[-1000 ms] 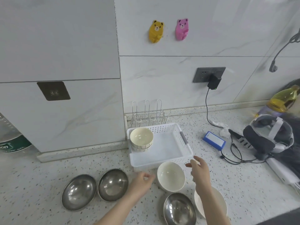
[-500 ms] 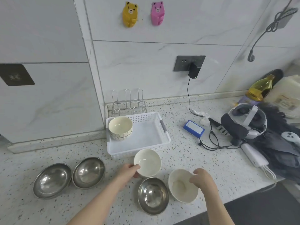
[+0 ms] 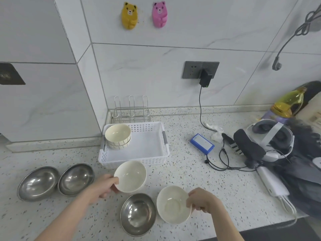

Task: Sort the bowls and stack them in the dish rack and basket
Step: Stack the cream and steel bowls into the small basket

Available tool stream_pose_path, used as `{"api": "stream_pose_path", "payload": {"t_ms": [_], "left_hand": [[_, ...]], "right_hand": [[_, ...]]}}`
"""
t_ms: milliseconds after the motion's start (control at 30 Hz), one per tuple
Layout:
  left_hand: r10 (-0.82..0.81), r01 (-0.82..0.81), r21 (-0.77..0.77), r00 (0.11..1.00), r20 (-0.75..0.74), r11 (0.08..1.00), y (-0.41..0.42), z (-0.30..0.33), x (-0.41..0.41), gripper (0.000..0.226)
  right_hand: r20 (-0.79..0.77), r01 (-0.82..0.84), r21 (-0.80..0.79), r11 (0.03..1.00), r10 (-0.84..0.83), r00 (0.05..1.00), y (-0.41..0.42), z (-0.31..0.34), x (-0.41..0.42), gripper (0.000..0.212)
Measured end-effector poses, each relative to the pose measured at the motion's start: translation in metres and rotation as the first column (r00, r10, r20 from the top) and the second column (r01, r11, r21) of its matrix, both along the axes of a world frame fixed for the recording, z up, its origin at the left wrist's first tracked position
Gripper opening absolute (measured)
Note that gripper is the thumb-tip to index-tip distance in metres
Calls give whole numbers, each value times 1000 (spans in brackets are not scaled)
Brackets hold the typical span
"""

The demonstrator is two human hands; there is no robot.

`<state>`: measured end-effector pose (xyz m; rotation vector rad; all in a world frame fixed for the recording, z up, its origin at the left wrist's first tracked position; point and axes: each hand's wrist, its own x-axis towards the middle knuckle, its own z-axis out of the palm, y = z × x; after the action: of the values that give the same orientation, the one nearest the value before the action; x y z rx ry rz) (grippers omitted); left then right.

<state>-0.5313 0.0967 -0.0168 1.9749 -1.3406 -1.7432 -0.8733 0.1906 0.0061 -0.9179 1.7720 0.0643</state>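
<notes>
On a speckled worktop (image 3: 199, 180), the left hand (image 3: 102, 187) is gripping one white bowl (image 3: 130, 176) near the white basket (image 3: 166, 152), while the right hand (image 3: 202, 200) is pinching another white bowl's (image 3: 172, 205) rim.

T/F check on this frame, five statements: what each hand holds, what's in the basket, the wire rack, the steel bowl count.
1. The left hand grips the rim of a white bowl just in front of the basket. True.
2. The right hand holds a steel bowl. False: it grips another white bowl.
3. The white basket holds cream striped bowls in its back left corner. True.
4. The wire dish rack already holds steel bowls. False: no bowl is in it.
5. Three steel bowls sit on the counter. True: two at left, one near the front edge.
</notes>
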Motion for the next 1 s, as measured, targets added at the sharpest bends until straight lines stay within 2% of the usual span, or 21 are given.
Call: {"api": "stream_pose_path", "payload": {"t_ms": [133,300,433,533,633,767,867,1000], "left_hand": [[-23,22,-13,996,-90,1000,0,27,-7,21],[58,-73,-80,984,-167,994,-17,42,-32,18],[158,-183,-135,972,-174,974,-40,45,-58,18],[232,-256,-127,956,-177,958,-60,41,-78,17],[303,-320,-93,939,-161,943,-79,32,-98,10],[355,-364,-53,925,-135,930,-100,14,-116,13],[372,-376,-37,924,-94,926,-112,2,-125,15],[389,-391,-6,917,-88,920,-122,-11,-133,16]], "right_hand": [[65,25,-47,999,-22,998,-15,10,-18,16],[196,202,-141,969,-173,965,-36,27,-34,13],[323,395,-198,897,-321,891,-52,39,-37,13],[407,523,-242,817,-404,819,-64,45,-36,21],[448,613,-285,737,-463,765,-81,48,-32,15],[428,644,-361,674,-494,757,-105,47,-22,13],[420,643,-382,664,-495,761,-124,41,-12,14],[433,605,-467,645,-430,792,-147,37,3,14]]}}
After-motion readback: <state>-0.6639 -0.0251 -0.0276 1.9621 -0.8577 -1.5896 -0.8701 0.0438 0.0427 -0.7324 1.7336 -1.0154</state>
